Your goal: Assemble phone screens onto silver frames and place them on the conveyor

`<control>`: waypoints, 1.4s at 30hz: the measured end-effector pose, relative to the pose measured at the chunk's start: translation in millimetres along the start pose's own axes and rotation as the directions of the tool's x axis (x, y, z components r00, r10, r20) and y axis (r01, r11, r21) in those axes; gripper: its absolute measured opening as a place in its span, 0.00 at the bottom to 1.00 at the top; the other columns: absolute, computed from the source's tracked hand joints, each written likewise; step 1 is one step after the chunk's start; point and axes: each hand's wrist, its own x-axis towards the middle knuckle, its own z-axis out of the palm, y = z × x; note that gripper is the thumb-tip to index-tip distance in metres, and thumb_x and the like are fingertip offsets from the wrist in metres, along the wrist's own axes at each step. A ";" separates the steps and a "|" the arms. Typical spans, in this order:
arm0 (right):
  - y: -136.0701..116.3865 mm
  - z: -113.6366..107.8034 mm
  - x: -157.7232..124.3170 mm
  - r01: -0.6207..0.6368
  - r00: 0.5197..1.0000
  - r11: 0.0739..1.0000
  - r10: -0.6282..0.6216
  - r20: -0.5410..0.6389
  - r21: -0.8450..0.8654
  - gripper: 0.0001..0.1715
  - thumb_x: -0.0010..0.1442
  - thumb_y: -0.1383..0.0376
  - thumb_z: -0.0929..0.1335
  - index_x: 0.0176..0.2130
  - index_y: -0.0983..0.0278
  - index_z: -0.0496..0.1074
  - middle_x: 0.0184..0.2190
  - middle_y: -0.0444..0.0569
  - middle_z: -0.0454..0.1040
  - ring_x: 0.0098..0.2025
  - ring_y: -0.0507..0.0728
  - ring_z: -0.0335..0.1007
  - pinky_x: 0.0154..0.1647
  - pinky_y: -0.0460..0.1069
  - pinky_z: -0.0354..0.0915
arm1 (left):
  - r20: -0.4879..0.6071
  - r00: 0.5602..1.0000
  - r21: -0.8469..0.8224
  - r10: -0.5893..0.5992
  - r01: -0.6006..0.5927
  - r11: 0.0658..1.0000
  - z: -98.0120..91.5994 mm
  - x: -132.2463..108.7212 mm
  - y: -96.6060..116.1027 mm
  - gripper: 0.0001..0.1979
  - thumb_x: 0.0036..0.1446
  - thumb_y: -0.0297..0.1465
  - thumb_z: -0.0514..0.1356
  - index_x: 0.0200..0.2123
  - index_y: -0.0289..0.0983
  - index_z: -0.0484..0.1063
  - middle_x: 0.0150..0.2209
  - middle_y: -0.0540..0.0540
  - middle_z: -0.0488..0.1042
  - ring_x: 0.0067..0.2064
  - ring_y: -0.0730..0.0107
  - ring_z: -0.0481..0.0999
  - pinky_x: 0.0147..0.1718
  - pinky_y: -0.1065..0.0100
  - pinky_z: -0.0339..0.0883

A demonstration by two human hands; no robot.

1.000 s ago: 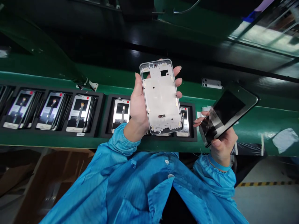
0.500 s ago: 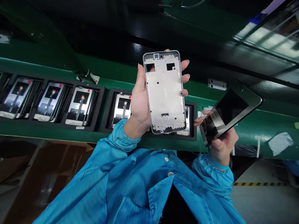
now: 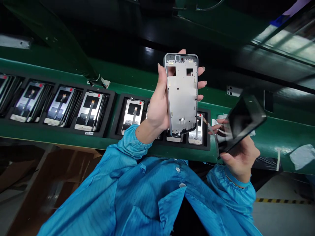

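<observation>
In the head view, my left hand is closed round a silver phone frame, thumb along one long edge and fingertips past the other. The frame's bare metal inside, with its cutouts, faces me. To the right, my right hand grips a phone screen by its edges. The screen is dark and tilted, smeared by motion, and a thin flex cable sticks out near its lower left. The two parts are apart. Below the left hand, a black tray of phone screens is partly hidden.
On the left, another black tray holds several stacks of phone screens. Both trays lie on a green bench along a dark conveyor belt. A phone frame lies on the belt. A white bag is at the right; a cardboard box stands below.
The phone frame in my left hand has turned slightly, so its side edge shows more. The screen in my right hand has tilted and shifted a little left relative to that hand. The view has shifted slightly.
</observation>
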 end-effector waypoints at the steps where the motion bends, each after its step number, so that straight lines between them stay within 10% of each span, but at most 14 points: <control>1: -0.2 -1.7 2.2 0.016 0.999 0.999 -0.014 0.045 -0.038 0.39 0.67 0.52 0.77 0.73 0.51 0.73 0.63 0.59 0.71 0.61 0.71 0.72 0.59 0.68 0.73 | 0.008 1.000 0.019 0.008 -0.008 1.000 -1.3 1.0 -2.0 0.36 0.83 0.51 0.32 0.84 0.43 0.45 0.58 0.38 0.78 0.55 0.54 0.83 0.46 0.60 0.81; 13: 1.1 0.0 6.7 0.094 0.984 0.971 -0.056 0.171 -0.219 0.47 0.67 0.62 0.77 0.78 0.48 0.64 0.65 0.59 0.68 0.62 0.66 0.72 0.57 0.63 0.76 | 0.146 0.984 0.185 0.103 -0.130 0.974 -16.2 2.2 -11.6 0.33 0.81 0.48 0.51 0.80 0.43 0.50 0.65 0.38 0.72 0.60 0.54 0.80 0.62 0.48 0.76; 21: 6.1 21.4 16.7 0.060 0.992 0.991 -0.046 0.117 -0.119 0.47 0.69 0.61 0.75 0.80 0.46 0.60 0.67 0.58 0.66 0.67 0.67 0.69 0.65 0.66 0.72 | 0.397 0.892 0.430 0.216 -0.389 0.815 -21.5 3.7 -15.5 0.24 0.75 0.51 0.60 0.66 0.46 0.67 0.61 0.45 0.76 0.59 0.60 0.82 0.60 0.59 0.77; 27: 15.7 25.6 10.7 0.033 0.996 0.997 -0.038 0.077 0.076 0.44 0.70 0.61 0.75 0.79 0.48 0.63 0.67 0.59 0.66 0.66 0.66 0.69 0.60 0.61 0.76 | 0.276 0.916 0.472 0.292 -0.394 0.789 -20.1 7.8 -6.0 0.31 0.67 0.53 0.68 0.60 0.41 0.64 0.58 0.40 0.76 0.53 0.53 0.85 0.50 0.56 0.82; 33: 14.8 28.8 12.6 0.011 0.998 0.999 -0.009 0.060 -0.044 0.47 0.69 0.61 0.76 0.79 0.45 0.61 0.67 0.55 0.66 0.67 0.64 0.69 0.65 0.62 0.73 | 0.378 0.880 0.498 0.287 -0.454 0.739 -29.7 11.0 -9.4 0.25 0.71 0.52 0.65 0.62 0.46 0.68 0.61 0.43 0.76 0.60 0.53 0.82 0.54 0.57 0.80; 39: 12.1 47.7 28.2 0.034 0.999 0.998 -0.035 -0.023 -0.052 0.49 0.68 0.57 0.77 0.80 0.44 0.59 0.65 0.54 0.66 0.63 0.61 0.71 0.61 0.56 0.77 | 0.450 0.866 0.614 0.217 -0.477 0.629 -35.5 7.8 -21.0 0.22 0.74 0.51 0.62 0.63 0.48 0.69 0.63 0.41 0.71 0.38 0.80 0.77 0.31 0.79 0.68; 42: 16.5 51.3 29.4 0.031 0.998 0.997 -0.034 -0.044 -0.076 0.51 0.67 0.56 0.78 0.79 0.43 0.60 0.65 0.56 0.66 0.63 0.64 0.72 0.59 0.60 0.78 | 0.513 0.830 0.596 0.218 -0.528 0.606 -44.7 13.6 -23.1 0.22 0.74 0.47 0.64 0.66 0.48 0.70 0.67 0.38 0.65 0.57 0.65 0.78 0.46 0.72 0.78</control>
